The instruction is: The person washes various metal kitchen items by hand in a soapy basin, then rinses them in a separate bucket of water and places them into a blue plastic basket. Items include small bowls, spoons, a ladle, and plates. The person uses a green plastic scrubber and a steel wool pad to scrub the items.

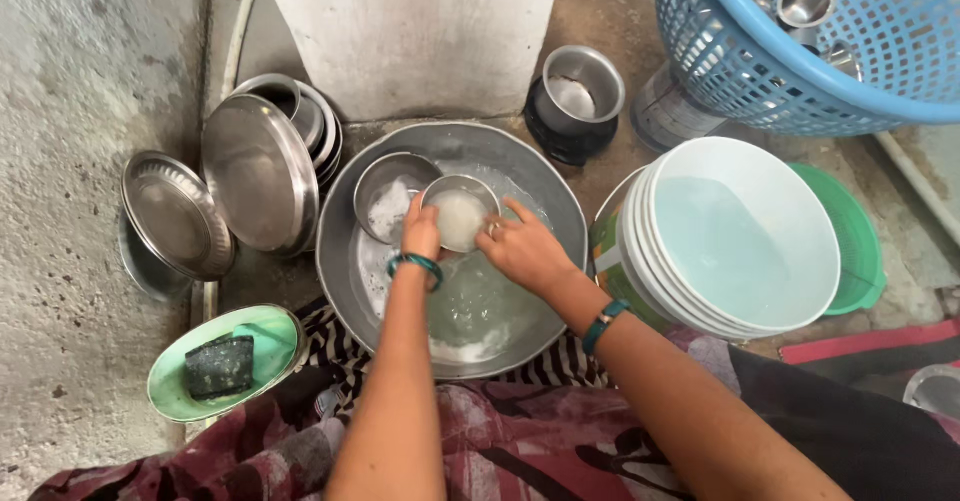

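Head view: washing — my left hand point(421, 231) and right hand point(520, 249) both grip the small steel bowl point(459, 214) over the basin point(345, 261); rinsing it looks next.

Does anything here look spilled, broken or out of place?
Nothing stands out. Both hands, left hand and right hand, hold a small steel bowl over the big steel basin of soapy water. The steel plates lean on edge by the wall, seemingly on purpose. The white bucket stands upright.
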